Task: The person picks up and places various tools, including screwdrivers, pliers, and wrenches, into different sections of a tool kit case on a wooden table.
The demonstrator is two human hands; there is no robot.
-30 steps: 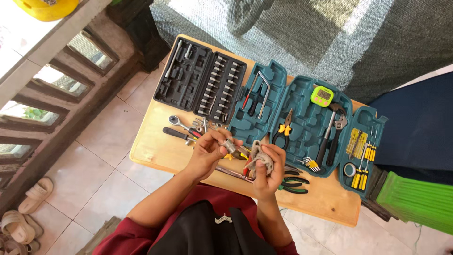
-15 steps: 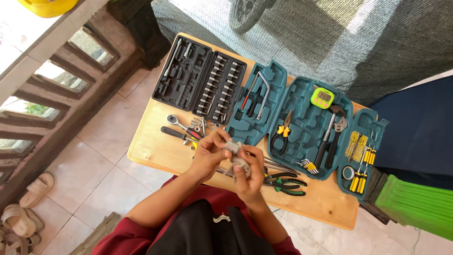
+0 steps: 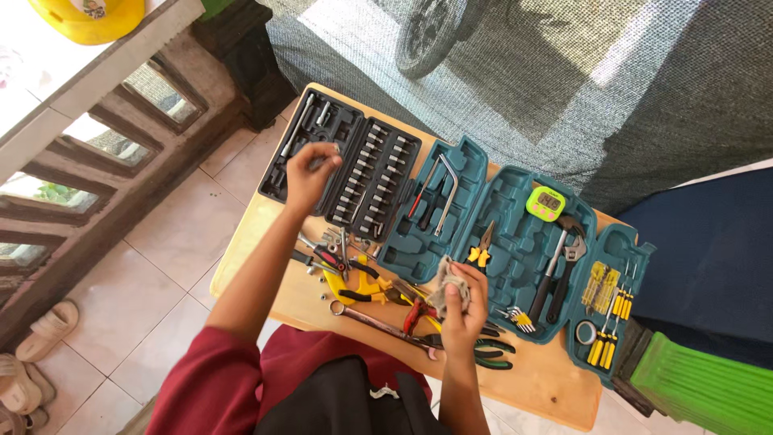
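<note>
Left hand (image 3: 308, 175): at 10 o'clock, fingertips pinched on a small metal piece, too small to identify, over black plastic socket tray (image 3: 346, 165). Right hand (image 3: 462, 304): at 6 o'clock, fingers closed around crumpled grey cloth (image 3: 448, 283), above loose pliers (image 3: 378, 290) on wooden table (image 3: 547, 387).

Left hand (image 3: 310, 173) hovers over the matt black plastic socket tray (image 3: 342, 165), rows of shiny metal sockets glinting inside it. Right hand (image 3: 463, 310) grips a crumpled, soft-looking grey cloth (image 3: 445, 283) above a heap of bright steel wrenches and pliers (image 3: 378, 298) with glossy red, yellow and black grips. All of it sits on a smooth pale wooden table (image 3: 555, 387), beside a moulded teal plastic case (image 3: 523, 242) with a dull sheen.
</note>
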